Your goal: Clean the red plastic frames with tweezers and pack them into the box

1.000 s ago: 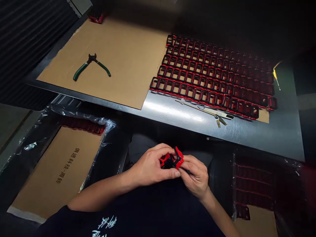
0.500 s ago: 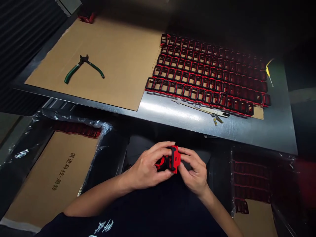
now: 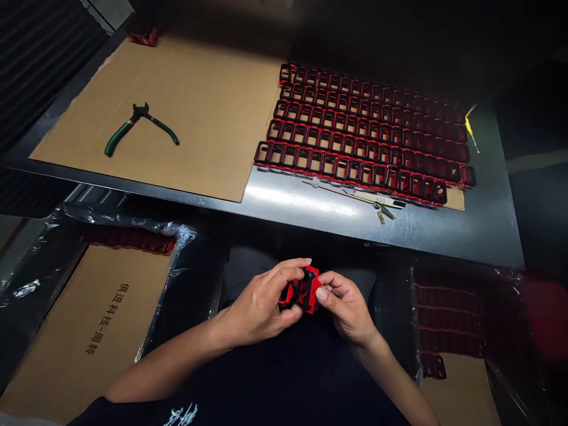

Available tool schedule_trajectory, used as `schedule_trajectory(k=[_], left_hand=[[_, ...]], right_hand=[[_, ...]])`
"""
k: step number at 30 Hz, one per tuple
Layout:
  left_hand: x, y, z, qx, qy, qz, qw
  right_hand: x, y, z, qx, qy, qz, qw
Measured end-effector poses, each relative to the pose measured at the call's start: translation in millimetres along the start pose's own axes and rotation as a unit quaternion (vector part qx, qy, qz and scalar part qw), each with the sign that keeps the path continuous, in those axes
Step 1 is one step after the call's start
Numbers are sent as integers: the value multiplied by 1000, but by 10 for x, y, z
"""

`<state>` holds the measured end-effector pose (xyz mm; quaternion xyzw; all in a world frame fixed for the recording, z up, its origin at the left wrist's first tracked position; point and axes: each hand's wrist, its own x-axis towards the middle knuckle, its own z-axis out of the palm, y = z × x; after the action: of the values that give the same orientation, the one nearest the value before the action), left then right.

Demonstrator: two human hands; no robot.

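A small red and black part [image 3: 310,290] is held in front of the body, below the table's front edge. My left hand [image 3: 266,302] wraps round its left side, with the fingers over the top and the thumb beneath. At its right edge, my right hand [image 3: 348,305] pinches the red face between thumb and fingers. Rows of similar red and black frames [image 3: 341,121] stand on the table. Green-handled cutters [image 3: 141,111] lie with their handles spread on a cardboard sheet [image 3: 190,118].
The metal table [image 3: 284,198] carries keys [image 3: 382,212], a white strip marked A55 [image 3: 370,196] and a yellow-handled tool [image 3: 470,127]. A plastic-lined box with cardboard [image 3: 119,307] stands lower left; another box holds red parts [image 3: 450,316] lower right.
The part has turned slightly between my hands, showing more of its inner side. My right thumb has come up onto its red face. The whole view has shifted a little.
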<state>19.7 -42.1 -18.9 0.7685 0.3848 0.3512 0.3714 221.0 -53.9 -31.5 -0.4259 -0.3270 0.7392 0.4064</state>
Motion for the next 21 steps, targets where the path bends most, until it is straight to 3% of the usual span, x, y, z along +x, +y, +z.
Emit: schedule_trajectory(k=[6, 10, 15, 21], left_hand=[[-21, 7, 14, -34, 33, 29, 998], [-2, 51, 32, -78, 54, -2, 996], [25, 130, -17, 1, 21, -11, 1000], [1, 76, -40, 62, 7, 70, 996]], right_hand=[[51, 98, -15, 115, -39, 84, 989], [96, 249, -53, 159, -90, 139, 973], [98, 291, -101, 177, -115, 119, 970], [73, 201, -108, 139, -129, 83, 978]])
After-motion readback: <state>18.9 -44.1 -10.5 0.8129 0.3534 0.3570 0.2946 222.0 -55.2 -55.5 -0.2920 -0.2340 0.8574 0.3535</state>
